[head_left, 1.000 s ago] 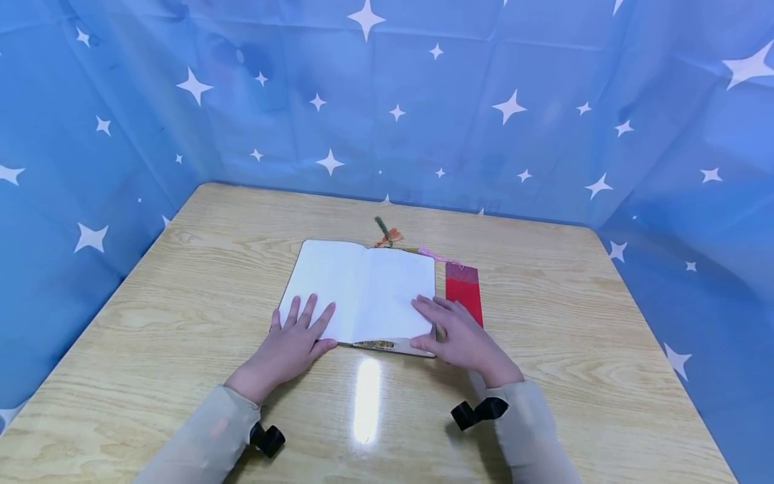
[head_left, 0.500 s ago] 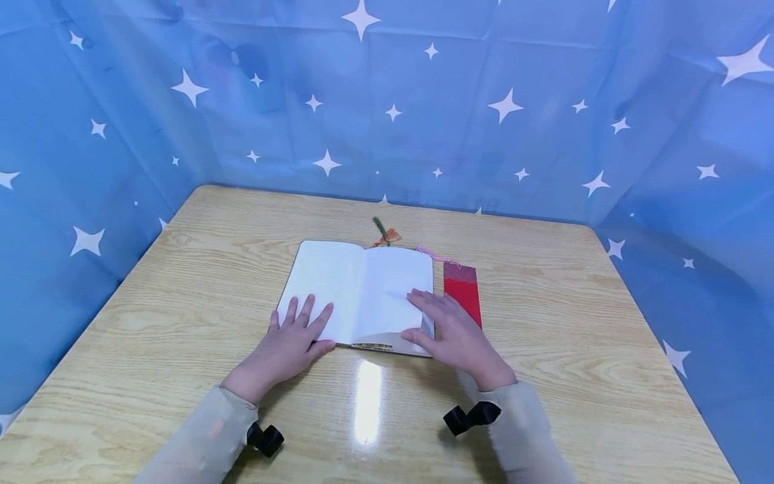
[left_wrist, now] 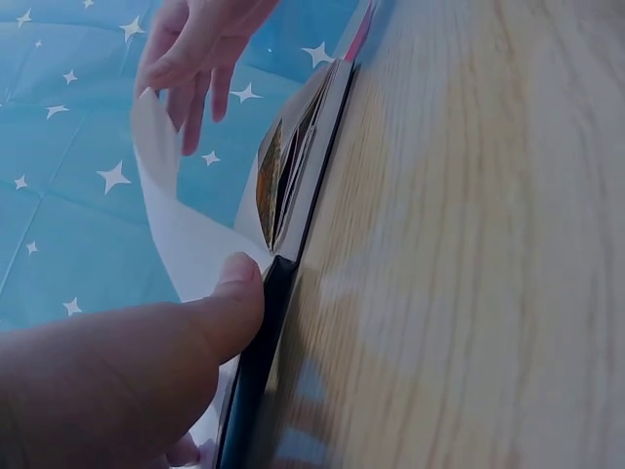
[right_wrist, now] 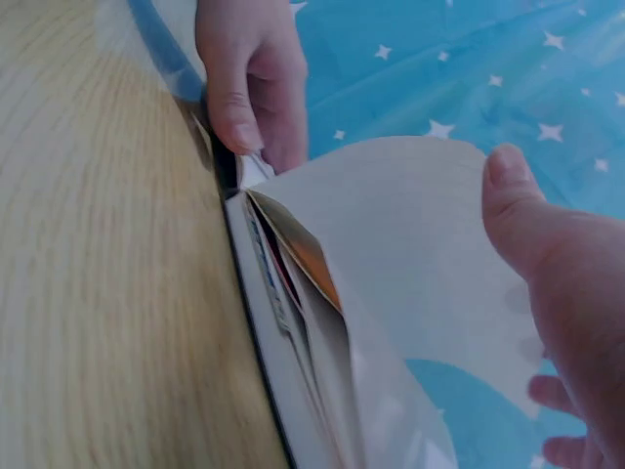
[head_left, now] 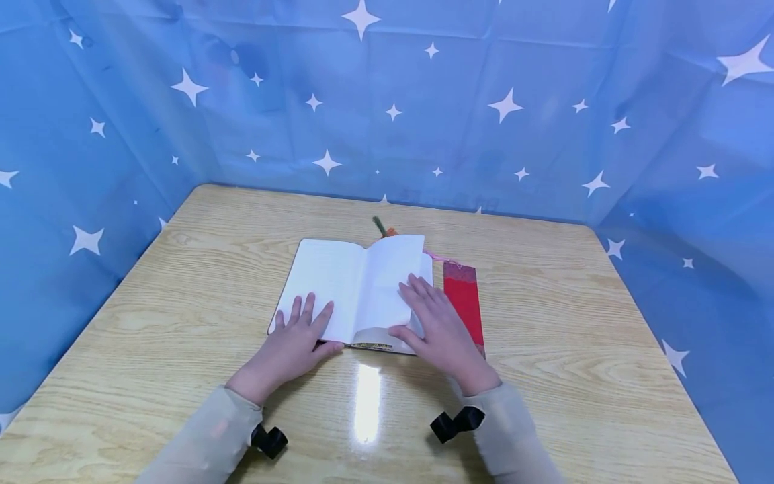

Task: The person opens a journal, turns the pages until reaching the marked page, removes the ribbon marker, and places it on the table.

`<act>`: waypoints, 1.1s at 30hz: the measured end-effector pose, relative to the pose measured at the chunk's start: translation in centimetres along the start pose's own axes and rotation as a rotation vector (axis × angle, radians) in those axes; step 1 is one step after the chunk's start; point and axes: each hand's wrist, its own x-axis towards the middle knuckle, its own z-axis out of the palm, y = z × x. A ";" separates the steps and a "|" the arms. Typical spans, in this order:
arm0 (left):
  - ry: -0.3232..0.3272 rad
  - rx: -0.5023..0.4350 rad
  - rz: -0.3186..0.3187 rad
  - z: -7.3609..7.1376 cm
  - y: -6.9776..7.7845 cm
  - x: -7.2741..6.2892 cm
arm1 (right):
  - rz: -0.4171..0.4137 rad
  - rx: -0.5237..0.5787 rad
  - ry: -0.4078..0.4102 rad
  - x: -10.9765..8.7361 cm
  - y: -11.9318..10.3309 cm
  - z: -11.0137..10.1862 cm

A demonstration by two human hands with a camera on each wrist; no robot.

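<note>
An open notebook (head_left: 329, 269) with blank white pages lies on the table in the head view. My left hand (head_left: 296, 346) rests with spread fingers on its left page, the thumb at the bottom edge. On the right side, my right hand (head_left: 438, 329) holds a lifted page (right_wrist: 410, 234) between thumb and fingers; the page curves up, and part of the fingers is behind it in the right wrist view. Several flat inserts, one with a gold pattern (head_left: 371, 346), stick between the pages beneath. Green and orange tassels (head_left: 379, 226) poke out past the top edge.
A red bookmark (head_left: 462, 296) with a pink tassel (head_left: 444, 257) lies right of the notebook. The wooden table (head_left: 199, 269) is bounded by a blue star-printed curtain (head_left: 423, 141) at the back and sides. A bright glare (head_left: 367, 403) shows in front.
My right hand has moved left and slightly up, and the page is now raised and swung leftward, covering part of the tassels. The left hand has barely shifted.
</note>
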 end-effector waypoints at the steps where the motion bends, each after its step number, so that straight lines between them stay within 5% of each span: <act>1: 0.006 0.008 -0.002 0.0 0.1 0.0 | -0.004 0.005 0.006 0.0 -0.1 0.1; 16: 0.095 0.116 -0.023 -0.1 1.1 0.5 | -0.108 0.020 0.071 0.7 -1.4 1.5; 22: 0.180 0.036 0.010 -0.5 1.4 0.6 | -0.194 0.021 0.138 1.0 -1.6 1.8; 27: 0.320 -0.085 0.108 -0.5 1.4 0.7 | -0.230 -0.005 0.168 1.1 -1.7 1.8; 33: 0.634 -0.052 0.347 -0.6 1.1 1.2 | -0.243 -0.043 0.160 1.1 -2.0 1.7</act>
